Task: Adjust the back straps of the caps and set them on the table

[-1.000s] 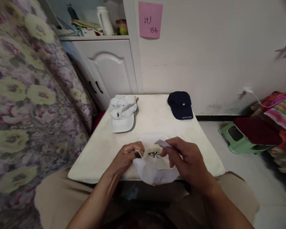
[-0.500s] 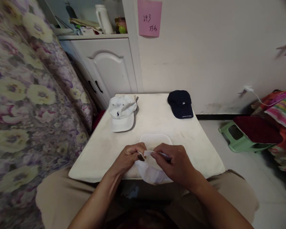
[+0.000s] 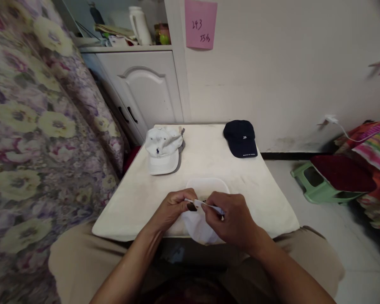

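A white baseball cap [image 3: 200, 228] lies at the near edge of the table, its brim pointing away from me and its back toward me. My left hand [image 3: 176, 207] pinches one end of the cap's back strap, where a dark metal buckle shows by the fingertips. The strap's other end is pinched in my right hand [image 3: 228, 214], between thumb and index finger. The two ends meet at the buckle; whether the strap passes through it I cannot tell. Part of the cap's crown is hidden behind my hands.
On the cream-covered table [image 3: 139, 207], a pale cap [image 3: 163, 152] sits at the far left and a navy cap [image 3: 240, 138] at the far right. Beyond the table stand a white cabinet [image 3: 145, 93] and wall. A green stool [image 3: 316, 185] is on the floor at right.
The strap end in my right hand has shifted slightly right and come to the buckle in my left hand. Both hands keep their pinch. The other caps have not moved.
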The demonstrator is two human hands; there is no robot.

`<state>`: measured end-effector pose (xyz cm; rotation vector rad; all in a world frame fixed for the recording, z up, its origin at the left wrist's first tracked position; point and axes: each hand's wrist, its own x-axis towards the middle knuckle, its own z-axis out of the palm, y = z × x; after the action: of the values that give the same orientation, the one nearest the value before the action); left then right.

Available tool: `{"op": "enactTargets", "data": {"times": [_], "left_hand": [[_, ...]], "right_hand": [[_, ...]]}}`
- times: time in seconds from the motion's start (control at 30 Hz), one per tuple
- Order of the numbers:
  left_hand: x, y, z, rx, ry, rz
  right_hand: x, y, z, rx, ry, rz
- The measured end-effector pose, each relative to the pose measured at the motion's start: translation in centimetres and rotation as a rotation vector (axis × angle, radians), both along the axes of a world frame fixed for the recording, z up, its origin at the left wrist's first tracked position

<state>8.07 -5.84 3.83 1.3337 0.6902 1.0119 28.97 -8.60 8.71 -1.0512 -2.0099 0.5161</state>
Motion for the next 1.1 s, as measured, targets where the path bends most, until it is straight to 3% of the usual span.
{"op": "enactTargets", "data": {"times": [0.77,1.1], "left_hand": [[0.0,-0.3,0.2,-0.037,0.089,0.014],[0.1,-0.4,0.5,-0.063,0.141,-0.007]], "right_hand": [[0.5,0.2,1.0,-0.169,0.047,0.106],[0.7,0.6,0.6,-0.139,-0.019,0.071]]}}
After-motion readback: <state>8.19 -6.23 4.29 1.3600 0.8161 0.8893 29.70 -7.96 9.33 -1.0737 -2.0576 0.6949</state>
